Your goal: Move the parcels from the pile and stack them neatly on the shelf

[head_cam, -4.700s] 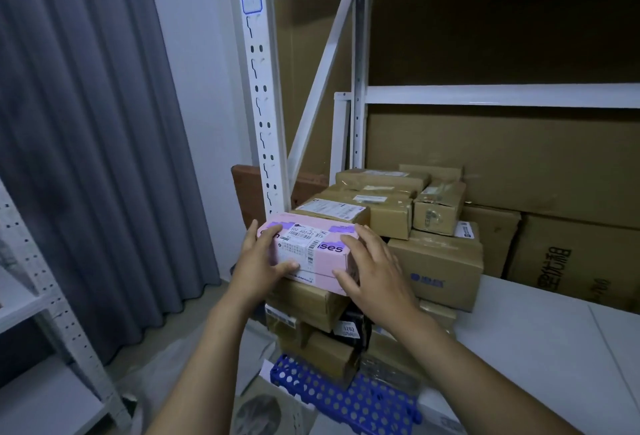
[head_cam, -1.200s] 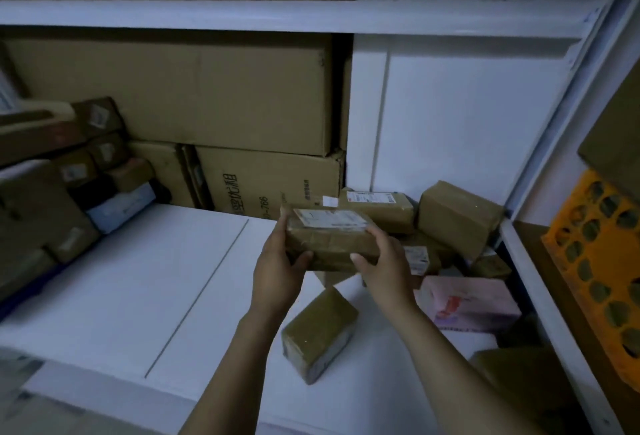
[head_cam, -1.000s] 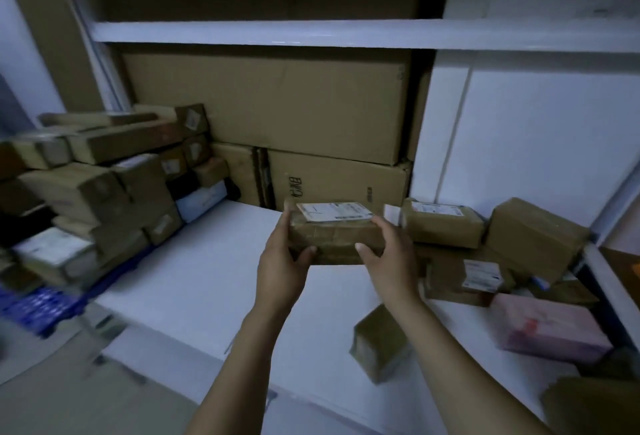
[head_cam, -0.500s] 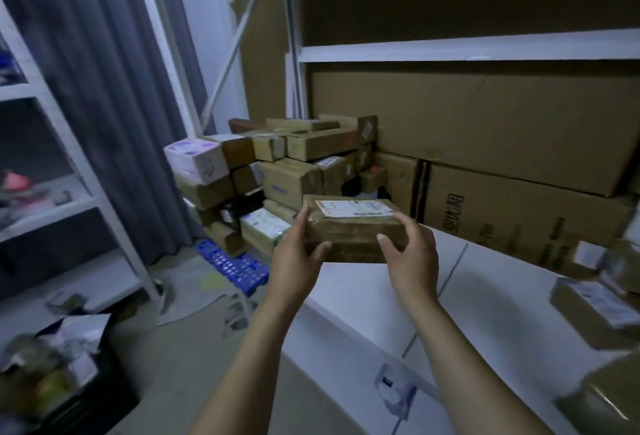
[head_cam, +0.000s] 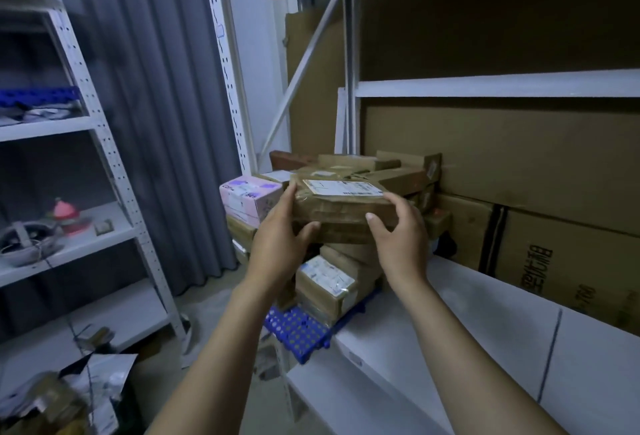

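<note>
Closer now, the brown parcel [head_cam: 341,207] is reaching the stack [head_cam: 325,282], pink box [head_cam: 249,199] at its nine o'clock. Its ends are being gripped by the left hand [head_cam: 277,244] and right hand [head_cam: 398,244].

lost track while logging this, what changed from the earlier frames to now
The pink parcel, first held in both hands, was let go and sits on the stack. The left hand and right hand now hold a brown labelled parcel, carried leftward from the far pile to that stack. Their two-handed grip on it stayed the same.
</note>
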